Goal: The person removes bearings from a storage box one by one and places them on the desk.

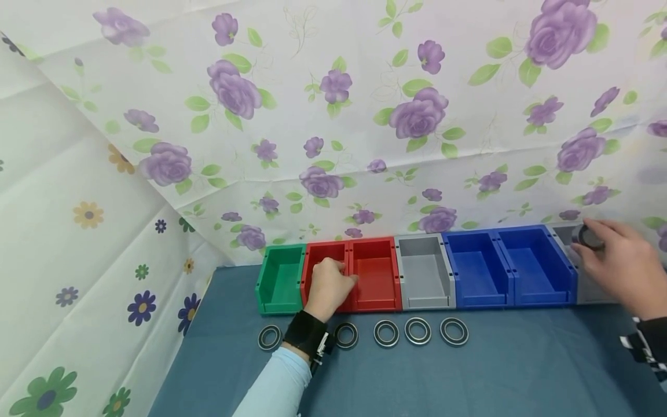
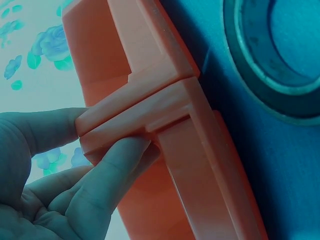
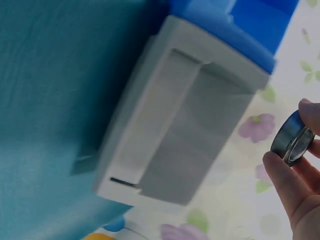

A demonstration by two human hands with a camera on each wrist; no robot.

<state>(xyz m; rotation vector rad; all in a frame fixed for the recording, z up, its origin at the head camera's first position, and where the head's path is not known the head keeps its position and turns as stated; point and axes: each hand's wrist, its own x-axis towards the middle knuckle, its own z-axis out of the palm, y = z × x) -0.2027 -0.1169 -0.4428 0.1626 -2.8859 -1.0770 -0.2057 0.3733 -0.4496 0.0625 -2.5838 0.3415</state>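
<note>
My left hand [image 1: 329, 285] is at the two red bins, pinching the walls where they meet. In the left wrist view the thumb lies on one side of these joined walls [image 2: 137, 107] and a finger presses on the other. My right hand [image 1: 622, 263] grips a ball bearing [image 1: 590, 237] between thumb and fingers, over the grey bin at the right end of the row. The right wrist view shows the bearing [image 3: 289, 137] tilted nearly on edge, beside that grey bin [image 3: 185, 115], whose inside holds nothing.
Between the hands stand a grey bin [image 1: 424, 272] and two blue bins [image 1: 476, 269]; a green bin [image 1: 281, 278] ends the row at left. Several bearings [image 1: 454, 332] lie on the blue cloth [image 1: 417, 382] before the bins. A flowered sheet [image 1: 365, 139] hangs behind.
</note>
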